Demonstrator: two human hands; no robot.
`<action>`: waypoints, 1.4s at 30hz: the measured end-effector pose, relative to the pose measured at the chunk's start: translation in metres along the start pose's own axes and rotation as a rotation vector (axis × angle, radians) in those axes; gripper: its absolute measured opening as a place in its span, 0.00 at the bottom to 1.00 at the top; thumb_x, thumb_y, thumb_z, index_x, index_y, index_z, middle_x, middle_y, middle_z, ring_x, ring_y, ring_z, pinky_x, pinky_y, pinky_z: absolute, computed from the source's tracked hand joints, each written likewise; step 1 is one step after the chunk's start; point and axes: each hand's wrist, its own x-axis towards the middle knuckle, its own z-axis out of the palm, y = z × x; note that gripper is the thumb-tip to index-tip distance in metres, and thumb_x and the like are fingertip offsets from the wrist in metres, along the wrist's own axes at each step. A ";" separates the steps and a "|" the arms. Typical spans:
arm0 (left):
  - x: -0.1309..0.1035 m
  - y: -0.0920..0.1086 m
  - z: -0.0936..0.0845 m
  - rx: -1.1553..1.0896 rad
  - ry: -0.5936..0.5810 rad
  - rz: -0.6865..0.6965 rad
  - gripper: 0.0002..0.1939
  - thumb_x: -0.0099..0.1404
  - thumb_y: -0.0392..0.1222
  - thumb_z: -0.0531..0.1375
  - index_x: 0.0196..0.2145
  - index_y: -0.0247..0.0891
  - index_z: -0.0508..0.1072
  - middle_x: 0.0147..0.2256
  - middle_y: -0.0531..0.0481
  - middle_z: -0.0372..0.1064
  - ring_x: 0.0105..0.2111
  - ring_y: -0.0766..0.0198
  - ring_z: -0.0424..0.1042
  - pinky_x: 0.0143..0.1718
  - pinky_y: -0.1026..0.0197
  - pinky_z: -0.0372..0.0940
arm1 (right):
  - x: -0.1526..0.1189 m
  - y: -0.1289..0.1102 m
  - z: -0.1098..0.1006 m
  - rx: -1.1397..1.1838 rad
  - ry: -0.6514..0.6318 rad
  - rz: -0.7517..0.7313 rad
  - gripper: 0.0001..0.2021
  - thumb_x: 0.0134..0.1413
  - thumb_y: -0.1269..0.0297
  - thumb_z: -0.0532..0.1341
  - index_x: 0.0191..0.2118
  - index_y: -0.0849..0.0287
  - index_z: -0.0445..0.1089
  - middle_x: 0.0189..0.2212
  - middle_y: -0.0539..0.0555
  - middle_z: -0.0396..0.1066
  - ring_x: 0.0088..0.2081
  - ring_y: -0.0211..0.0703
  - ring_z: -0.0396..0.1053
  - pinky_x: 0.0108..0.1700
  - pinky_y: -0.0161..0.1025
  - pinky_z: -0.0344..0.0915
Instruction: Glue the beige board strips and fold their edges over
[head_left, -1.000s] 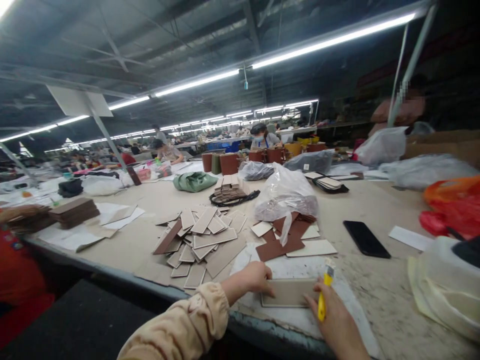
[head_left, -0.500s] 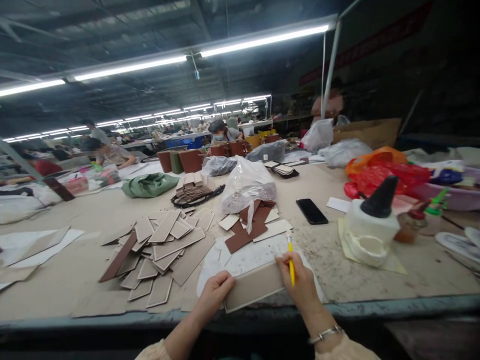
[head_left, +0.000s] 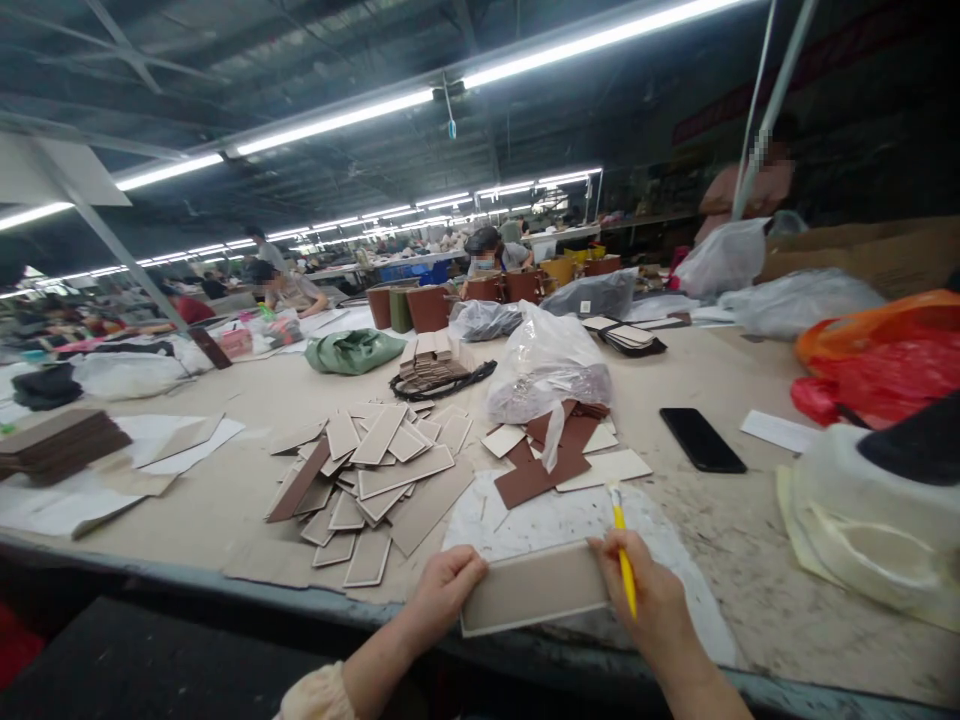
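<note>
A flat taupe rectangular panel [head_left: 536,590] with a pale edge is held near the front of the table. My left hand [head_left: 447,588] is closed on its left end, thumb on top. At the right end, my right hand [head_left: 651,590] pinches the panel's corner and also holds a yellow-handled brush [head_left: 624,560], its bristles pointing away from me. Beneath the panel lies a stained white sheet [head_left: 487,520]. Brown pieces [head_left: 536,480] and cream ones lie just beyond it. To the left is a loose heap of similar pale-edged panels [head_left: 382,435].
A black phone [head_left: 702,440] lies to the right, and a white glue bottle [head_left: 847,500] with a black tip stands beyond it. Clear plastic bag [head_left: 551,360], green bag [head_left: 352,351] and red bag [head_left: 892,355] sit farther back. A stack of brown panels [head_left: 64,445] is at far left.
The view has swung left, so things appear farther right and the stack at far left shows. Both hands keep hold of the panel, and the brush stays in the right hand.
</note>
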 end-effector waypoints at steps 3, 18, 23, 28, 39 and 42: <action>0.013 -0.008 -0.044 -0.044 0.159 -0.027 0.23 0.61 0.61 0.52 0.24 0.36 0.63 0.23 0.55 0.57 0.26 0.66 0.59 0.28 0.65 0.56 | 0.002 0.003 0.000 -0.006 0.027 -0.028 0.08 0.65 0.57 0.52 0.35 0.55 0.59 0.24 0.48 0.72 0.20 0.37 0.71 0.21 0.30 0.62; 0.068 -0.025 -0.063 0.654 0.258 0.386 0.14 0.63 0.45 0.56 0.45 0.38 0.72 0.47 0.43 0.69 0.48 0.55 0.68 0.52 0.53 0.63 | 0.003 0.008 -0.004 -0.041 0.028 -0.047 0.05 0.62 0.61 0.57 0.39 0.55 0.60 0.37 0.54 0.76 0.32 0.40 0.76 0.33 0.34 0.70; 0.100 0.002 0.009 0.859 0.039 0.260 0.29 0.61 0.48 0.60 0.57 0.33 0.64 0.59 0.35 0.57 0.58 0.46 0.59 0.58 0.47 0.57 | 0.005 0.005 -0.012 -0.051 -0.005 -0.030 0.06 0.61 0.60 0.57 0.39 0.55 0.60 0.38 0.54 0.76 0.31 0.40 0.76 0.33 0.35 0.70; 0.130 0.022 0.031 0.909 -0.046 0.326 0.22 0.62 0.47 0.59 0.50 0.33 0.69 0.51 0.37 0.67 0.52 0.48 0.64 0.54 0.50 0.59 | 0.006 0.007 -0.018 -0.028 0.009 0.005 0.05 0.61 0.61 0.57 0.38 0.55 0.60 0.37 0.53 0.76 0.31 0.40 0.75 0.34 0.34 0.69; 0.110 0.024 -0.021 0.870 -0.023 0.365 0.15 0.67 0.39 0.47 0.41 0.36 0.72 0.35 0.42 0.73 0.36 0.57 0.71 0.40 0.58 0.64 | 0.008 0.012 -0.044 0.024 0.093 0.034 0.10 0.64 0.63 0.52 0.48 0.57 0.65 0.35 0.53 0.75 0.37 0.40 0.75 0.39 0.35 0.69; 0.083 0.022 -0.040 0.633 -0.047 0.294 0.17 0.68 0.47 0.47 0.39 0.37 0.72 0.31 0.48 0.72 0.31 0.61 0.70 0.33 0.63 0.63 | 0.010 0.018 -0.056 -0.027 0.222 0.051 0.13 0.64 0.62 0.52 0.50 0.57 0.66 0.36 0.55 0.74 0.36 0.41 0.74 0.39 0.37 0.69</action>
